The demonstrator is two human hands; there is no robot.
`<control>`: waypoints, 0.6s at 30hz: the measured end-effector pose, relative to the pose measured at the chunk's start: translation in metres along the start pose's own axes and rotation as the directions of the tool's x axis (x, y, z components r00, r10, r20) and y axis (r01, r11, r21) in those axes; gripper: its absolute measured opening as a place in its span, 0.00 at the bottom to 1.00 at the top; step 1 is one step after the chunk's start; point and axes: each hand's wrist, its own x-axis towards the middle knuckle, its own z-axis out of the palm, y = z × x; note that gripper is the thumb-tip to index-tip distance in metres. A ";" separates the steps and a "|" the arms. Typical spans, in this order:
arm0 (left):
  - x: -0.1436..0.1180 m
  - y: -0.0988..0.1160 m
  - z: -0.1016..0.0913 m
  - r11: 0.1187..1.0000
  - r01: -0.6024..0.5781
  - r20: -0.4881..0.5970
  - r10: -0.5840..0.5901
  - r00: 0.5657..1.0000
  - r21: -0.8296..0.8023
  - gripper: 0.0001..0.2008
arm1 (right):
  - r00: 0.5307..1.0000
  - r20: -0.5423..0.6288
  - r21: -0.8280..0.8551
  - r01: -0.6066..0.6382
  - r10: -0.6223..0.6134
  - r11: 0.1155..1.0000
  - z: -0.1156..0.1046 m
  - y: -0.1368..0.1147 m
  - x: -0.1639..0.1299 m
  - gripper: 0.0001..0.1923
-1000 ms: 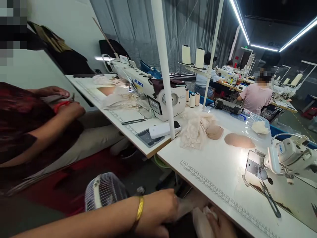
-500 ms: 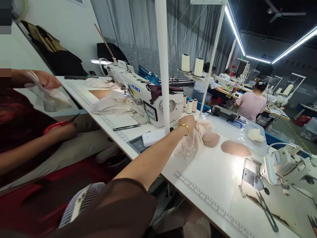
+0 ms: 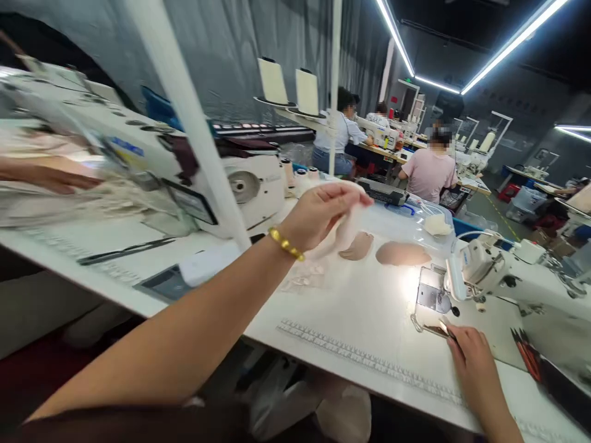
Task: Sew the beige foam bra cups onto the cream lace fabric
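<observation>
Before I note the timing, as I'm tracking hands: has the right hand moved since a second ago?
Yes: the right hand has moved forward and right, from below the front edge of the table to the sewing machine.

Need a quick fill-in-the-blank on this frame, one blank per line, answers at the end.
1. The pale fabric is held in the wearer's ____ hand.
2. The thin tool is in the wearer's ____ hand.
3. The bracelet is on the wrist of the hand holding the ____.
4. The rack behind the table carries ____ tall cones.

Missing words: left; right; fabric; two.
</observation>
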 end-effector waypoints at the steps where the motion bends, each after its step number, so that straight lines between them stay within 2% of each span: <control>1: -0.013 -0.012 0.011 0.998 0.052 0.144 -0.058 0.988 0.041 0.12 | 1.000 0.007 -0.014 -0.001 0.001 1.000 -0.001 -0.002 0.001 0.16; 2: -0.026 -0.026 0.021 0.989 0.111 0.269 -0.133 0.954 0.098 0.11 | 1.000 0.000 -0.042 -0.015 0.015 0.999 -0.002 -0.004 0.001 0.17; 4: -0.053 -0.057 0.040 0.948 0.258 0.508 -0.319 0.800 0.188 0.11 | 0.999 0.001 -0.068 -0.052 0.052 0.996 -0.006 -0.010 0.002 0.15; 6: -0.074 -0.087 0.054 0.914 0.357 0.586 -0.399 0.705 0.193 0.17 | 0.995 0.040 -0.014 -0.091 0.092 0.996 -0.014 -0.021 0.005 0.13; 7: -0.082 -0.099 0.060 0.900 0.390 0.603 -0.425 0.675 0.197 0.20 | 0.992 0.066 0.035 -0.107 0.104 0.994 -0.019 -0.028 0.007 0.12; 9: -0.092 -0.115 0.068 0.886 0.420 0.600 -0.448 0.663 0.197 0.25 | 0.987 0.110 0.120 -0.129 0.116 0.984 -0.029 -0.045 0.014 0.12; 11: -0.095 -0.121 0.071 0.881 0.431 0.588 -0.457 0.667 0.196 0.29 | 0.989 0.116 0.129 -0.103 0.088 0.986 -0.036 -0.063 0.022 0.13; 15: -0.096 -0.118 0.071 0.872 0.451 0.587 -0.470 0.659 0.191 0.31 | 0.996 0.071 -0.060 0.051 -0.047 0.997 -0.034 -0.089 0.038 0.18; 18: -0.097 -0.116 0.070 0.868 0.466 0.589 -0.470 0.657 0.172 0.32 | 0.995 0.040 -0.190 0.096 -0.090 0.977 -0.023 -0.096 0.044 0.19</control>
